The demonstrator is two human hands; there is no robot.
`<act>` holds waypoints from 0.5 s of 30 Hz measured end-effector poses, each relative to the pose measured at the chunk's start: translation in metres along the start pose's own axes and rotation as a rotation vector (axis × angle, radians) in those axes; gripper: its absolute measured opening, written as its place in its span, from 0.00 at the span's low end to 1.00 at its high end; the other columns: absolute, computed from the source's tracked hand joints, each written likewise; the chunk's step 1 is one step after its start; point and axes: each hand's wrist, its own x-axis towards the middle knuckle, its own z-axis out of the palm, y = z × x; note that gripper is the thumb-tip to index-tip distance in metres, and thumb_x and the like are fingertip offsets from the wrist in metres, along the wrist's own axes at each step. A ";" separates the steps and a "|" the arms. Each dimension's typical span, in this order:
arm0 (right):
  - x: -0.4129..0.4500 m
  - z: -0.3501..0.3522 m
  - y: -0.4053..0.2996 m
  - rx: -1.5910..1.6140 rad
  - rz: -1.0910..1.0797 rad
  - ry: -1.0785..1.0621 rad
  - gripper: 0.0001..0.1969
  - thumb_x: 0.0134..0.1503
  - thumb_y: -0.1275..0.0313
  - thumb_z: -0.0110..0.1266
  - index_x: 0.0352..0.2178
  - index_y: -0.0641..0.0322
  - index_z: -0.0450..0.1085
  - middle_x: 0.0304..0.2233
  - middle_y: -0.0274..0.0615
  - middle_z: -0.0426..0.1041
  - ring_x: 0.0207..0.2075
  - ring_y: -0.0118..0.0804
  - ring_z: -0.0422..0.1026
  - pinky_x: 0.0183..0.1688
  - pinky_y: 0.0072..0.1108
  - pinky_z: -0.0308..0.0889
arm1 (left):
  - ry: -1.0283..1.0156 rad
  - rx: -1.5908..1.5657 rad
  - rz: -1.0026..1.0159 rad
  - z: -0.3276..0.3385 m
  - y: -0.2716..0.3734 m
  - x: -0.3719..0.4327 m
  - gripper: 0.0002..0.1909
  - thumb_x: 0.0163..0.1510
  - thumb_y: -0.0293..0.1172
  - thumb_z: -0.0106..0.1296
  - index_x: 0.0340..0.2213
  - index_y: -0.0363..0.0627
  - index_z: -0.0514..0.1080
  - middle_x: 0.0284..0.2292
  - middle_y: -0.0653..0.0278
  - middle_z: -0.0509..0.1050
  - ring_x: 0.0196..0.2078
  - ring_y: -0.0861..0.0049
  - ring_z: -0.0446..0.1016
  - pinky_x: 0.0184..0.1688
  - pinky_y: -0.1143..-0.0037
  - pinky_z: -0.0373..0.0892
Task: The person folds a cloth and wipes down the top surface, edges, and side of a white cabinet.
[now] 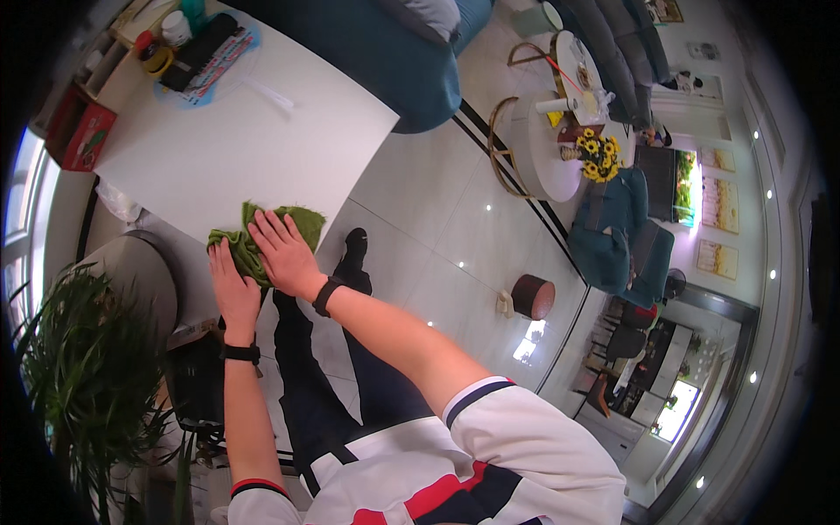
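Note:
A crumpled green cloth point(304, 223) lies over the near corner of a white tabletop point(262, 157). My right hand point(287, 254) rests flat on the cloth, its fingers stretched over the middle. On the cloth's left edge lies my left hand point(234, 287), fingers pointing away from me and partly over the fabric. Both palms face down, so whether the fingers pinch any cloth is hidden. Each wrist wears a dark band.
Bottles point(176, 29), a black case point(200, 52) and a red box point(90, 138) stand at the table's far left. A leafy plant point(98, 354) and a round grey object point(141, 275) are at left. Beyond the table is a blue sofa point(394, 72); a dark red stool point(533, 296) stands on the floor.

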 end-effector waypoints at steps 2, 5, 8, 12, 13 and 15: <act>-0.006 0.002 -0.001 0.051 0.002 0.064 0.27 0.53 0.72 0.48 0.56 0.64 0.58 0.62 0.49 0.54 0.64 0.49 0.51 0.64 0.40 0.46 | -0.027 -0.001 0.088 -0.001 -0.001 0.009 0.36 0.44 0.14 0.40 0.58 0.38 0.54 0.57 0.45 0.59 0.62 0.50 0.53 0.63 0.59 0.51; -0.017 0.003 -0.002 0.077 0.070 0.081 0.26 0.52 0.73 0.48 0.55 0.64 0.60 0.61 0.48 0.56 0.63 0.48 0.52 0.64 0.39 0.46 | -0.104 -0.031 0.125 -0.005 0.008 0.013 0.35 0.43 0.13 0.40 0.56 0.39 0.58 0.54 0.45 0.63 0.61 0.49 0.55 0.61 0.61 0.55; -0.020 0.004 -0.004 0.081 0.137 0.199 0.24 0.52 0.73 0.49 0.53 0.63 0.62 0.60 0.46 0.57 0.63 0.45 0.54 0.64 0.37 0.48 | -0.166 -0.033 0.217 -0.005 0.012 0.018 0.34 0.45 0.15 0.41 0.57 0.42 0.58 0.55 0.45 0.62 0.61 0.52 0.57 0.58 0.63 0.59; -0.037 0.007 -0.002 0.119 0.206 0.275 0.22 0.53 0.73 0.47 0.51 0.65 0.64 0.59 0.45 0.60 0.61 0.43 0.57 0.63 0.36 0.52 | -0.299 0.001 0.184 -0.006 0.026 0.018 0.33 0.48 0.17 0.43 0.57 0.43 0.57 0.56 0.45 0.61 0.59 0.51 0.60 0.55 0.65 0.63; -0.042 0.010 0.001 0.133 0.201 0.300 0.22 0.53 0.74 0.47 0.51 0.66 0.65 0.59 0.45 0.61 0.61 0.43 0.58 0.63 0.35 0.52 | -0.337 0.013 0.218 -0.003 0.029 0.016 0.33 0.48 0.17 0.43 0.57 0.43 0.57 0.56 0.45 0.61 0.59 0.51 0.60 0.55 0.65 0.63; -0.047 0.013 0.002 0.095 0.253 0.330 0.20 0.55 0.73 0.44 0.50 0.67 0.66 0.59 0.46 0.61 0.62 0.42 0.57 0.63 0.34 0.51 | -0.337 0.013 0.181 0.003 0.031 0.017 0.33 0.48 0.18 0.45 0.57 0.45 0.57 0.56 0.44 0.62 0.57 0.50 0.63 0.53 0.64 0.65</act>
